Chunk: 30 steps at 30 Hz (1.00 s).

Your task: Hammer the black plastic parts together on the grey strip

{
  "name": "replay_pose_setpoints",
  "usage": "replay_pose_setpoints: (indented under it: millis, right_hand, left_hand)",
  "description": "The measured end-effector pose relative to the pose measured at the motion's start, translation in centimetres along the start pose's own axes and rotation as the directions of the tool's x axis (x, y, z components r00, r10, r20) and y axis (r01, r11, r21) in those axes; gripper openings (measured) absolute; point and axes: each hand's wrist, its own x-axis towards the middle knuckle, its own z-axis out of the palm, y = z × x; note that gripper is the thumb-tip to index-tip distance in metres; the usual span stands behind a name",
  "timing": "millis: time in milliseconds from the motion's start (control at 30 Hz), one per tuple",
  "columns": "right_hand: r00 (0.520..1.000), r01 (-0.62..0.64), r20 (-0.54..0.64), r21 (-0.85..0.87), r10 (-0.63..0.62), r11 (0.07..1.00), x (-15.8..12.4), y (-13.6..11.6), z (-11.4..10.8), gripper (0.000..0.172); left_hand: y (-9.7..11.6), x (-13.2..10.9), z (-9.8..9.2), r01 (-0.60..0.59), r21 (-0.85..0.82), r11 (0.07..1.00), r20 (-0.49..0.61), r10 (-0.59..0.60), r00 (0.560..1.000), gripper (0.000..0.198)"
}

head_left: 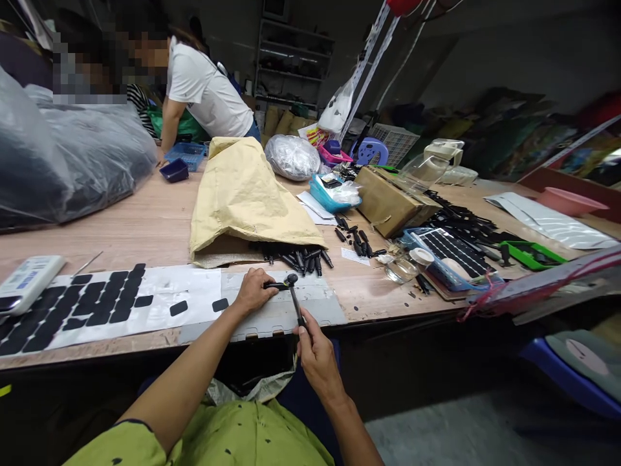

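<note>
My left hand point(255, 291) pinches a small black part point(275, 285) against the grey sheet point(315, 305) at the table's front edge. Closed around the handle of a small hammer-like tool point(296, 301) is my right hand point(313, 346). The tool's dark round head lies at the right end of the black part. Behind my hands, a pile of black tubular parts point(310, 259) spills from the mouth of a yellow sack point(247, 200). Left of my left hand, a white sheet point(162, 291) carries black rounded squares.
A white device point(32, 281) sits at the left, near a large plastic-wrapped bundle point(97, 155). Right of the sack are a cardboard box point(392, 200), a blue tray point(412, 239) and a green tray point(533, 264). A person in a white shirt point(208, 90) leans over the far side.
</note>
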Motion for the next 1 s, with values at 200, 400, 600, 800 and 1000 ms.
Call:
replay_pose_setpoints:
  millis: [200,400,600,800,1000]
  right_hand:
    - [0.998,0.035,0.059,-0.034,-0.033,0.999,0.2,0.1,0.1,0.048]
    - [0.996,0.075,0.059,-0.074,-0.071,0.994,0.3,-0.2,0.3,0.049]
    - [0.998,0.034,0.064,-0.056,-0.03,0.998,0.2,-0.5,0.2,0.049]
    - [0.993,0.061,0.099,0.014,-0.062,0.998,0.3,-1.3,1.1,0.047]
    - [0.996,0.006,0.084,-0.018,-0.005,1.0,0.7,-1.1,0.5,0.048]
  left_hand:
    - [0.2,0.1,-0.3,0.017,0.006,1.0,0.037,-0.017,0.999,0.02]
    - [0.4,0.1,-0.6,0.037,-0.02,0.999,0.06,-0.036,0.998,0.02]
    - [0.4,0.1,-0.5,0.035,-0.03,0.999,0.052,-0.034,0.998,0.018]
    - [0.2,0.1,-0.5,0.023,-0.041,0.999,0.04,-0.022,0.999,0.02]
    - [0.1,-0.1,-0.3,0.016,-0.082,0.997,-0.004,-0.016,1.0,0.042]
